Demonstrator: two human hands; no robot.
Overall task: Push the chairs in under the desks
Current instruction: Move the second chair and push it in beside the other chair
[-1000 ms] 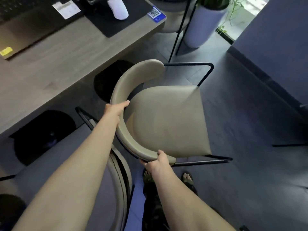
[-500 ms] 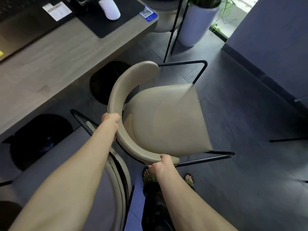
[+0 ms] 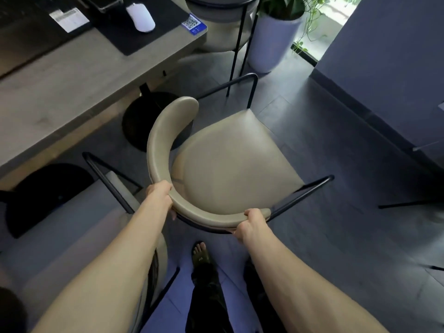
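1. Head view: beige chair (image 3: pixel 230 162) w/ black metal frame stands on the dark floor (image 3: pixel 348 236), out from the desk (image 3: pixel 72 92), not under it. Seat front points up-right, toward the white plant pot (image 3: pixel 271 44); curved backrest (image 3: pixel 163 150) sweeps from near the desk edge round to the person.
2. Left hand (image 3: pixel 159 197) is wrapped round the backrest at its lower-left bend, fingers curled under the rim.
3. Right hand (image 3: pixel 251 224) clamps the backrest's near-right end, thumb on top, just beside the black frame bar.
4. Second chair (image 3: pixel 72 224), grey-looking seat, sits at lower left, partly under the left forearm, its front close to the desk edge.
5. On the desk: white mouse (image 3: pixel 140 16) on a black mat (image 3: pixel 144 32), blue QR card (image 3: pixel 194 24) at the corner.
6. Two black round bases (image 3: pixel 144 121) show under the desk; can't tell what they belong to.
7. Person's foot (image 3: pixel 200 254) in a dark sandal is on the floor below the chair back.
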